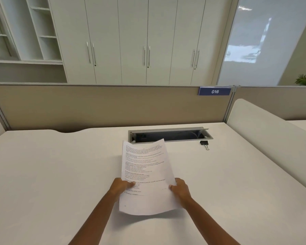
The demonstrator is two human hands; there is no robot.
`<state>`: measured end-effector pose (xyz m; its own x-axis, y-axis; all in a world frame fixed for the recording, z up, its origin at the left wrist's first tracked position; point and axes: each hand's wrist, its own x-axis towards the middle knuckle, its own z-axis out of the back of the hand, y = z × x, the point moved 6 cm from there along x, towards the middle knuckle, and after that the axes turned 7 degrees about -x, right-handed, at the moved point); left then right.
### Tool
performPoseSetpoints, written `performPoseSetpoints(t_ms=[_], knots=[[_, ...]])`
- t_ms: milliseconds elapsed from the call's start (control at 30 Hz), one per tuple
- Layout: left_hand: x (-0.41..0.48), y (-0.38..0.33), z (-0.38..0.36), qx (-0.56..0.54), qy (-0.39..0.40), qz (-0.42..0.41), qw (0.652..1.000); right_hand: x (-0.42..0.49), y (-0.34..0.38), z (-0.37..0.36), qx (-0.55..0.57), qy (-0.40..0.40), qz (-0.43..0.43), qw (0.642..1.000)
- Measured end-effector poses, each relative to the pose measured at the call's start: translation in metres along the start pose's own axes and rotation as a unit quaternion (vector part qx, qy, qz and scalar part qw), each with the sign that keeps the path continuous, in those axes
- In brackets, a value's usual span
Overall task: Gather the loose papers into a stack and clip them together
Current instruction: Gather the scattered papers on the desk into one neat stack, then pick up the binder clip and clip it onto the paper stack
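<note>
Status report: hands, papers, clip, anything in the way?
Left hand and right hand grip the papers by the side edges. Binder clip on the desk, far right, untouched. Nothing between.

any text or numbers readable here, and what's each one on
"016": white digits on the blue sign fixed to the top of the desk partition.
Printed lines on the top sheet of the papers, held by the left hand and right hand: too small and blurred to read.
The black binder clip on the desk shows no lettering.
</note>
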<state>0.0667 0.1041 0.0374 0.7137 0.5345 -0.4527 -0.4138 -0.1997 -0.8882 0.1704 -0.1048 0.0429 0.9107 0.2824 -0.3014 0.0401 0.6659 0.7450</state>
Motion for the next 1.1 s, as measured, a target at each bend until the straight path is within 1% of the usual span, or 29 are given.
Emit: performPoseSetpoints(t_ms=[167,267,367,467,800,867,933,1000,1100], knots=[[0.01,0.013,0.009,0.055,-0.039,0.009,0.998,0.002,-0.006,-0.012,-0.016,0.021,-0.026,0.999],[0.009,0.012,0.013,0.125,-0.081,0.002,0.989,0.006,-0.006,-0.014,-0.022,0.023,-0.034,0.999],[0.004,0.005,0.015,0.205,-0.132,-0.006,0.97,0.011,-0.003,-0.015,-0.026,0.027,-0.035,0.999],[0.002,0.0,0.012,0.269,-0.15,-0.014,0.951,0.016,-0.001,-0.017,-0.03,0.027,-0.04,0.998],[-0.002,0.0,0.007,0.406,-0.214,-0.037,0.888,0.018,0.001,-0.016,-0.114,-0.008,-0.012,0.993],[-0.002,-0.005,0.002,0.43,-0.228,-0.063,0.871,0.019,-0.002,-0.008,-0.135,-0.022,-0.004,0.991],[0.0,-0.013,-0.006,0.446,-0.234,-0.116,0.856,0.022,-0.005,0.005,-0.142,-0.048,0.007,0.989],[0.005,-0.023,-0.023,0.456,-0.223,-0.171,0.844,0.028,-0.009,0.023,-0.138,-0.079,0.015,0.987],[0.013,-0.04,-0.059,0.484,-0.183,-0.214,0.829,0.04,-0.013,0.051,-0.134,-0.119,0.019,0.984]])
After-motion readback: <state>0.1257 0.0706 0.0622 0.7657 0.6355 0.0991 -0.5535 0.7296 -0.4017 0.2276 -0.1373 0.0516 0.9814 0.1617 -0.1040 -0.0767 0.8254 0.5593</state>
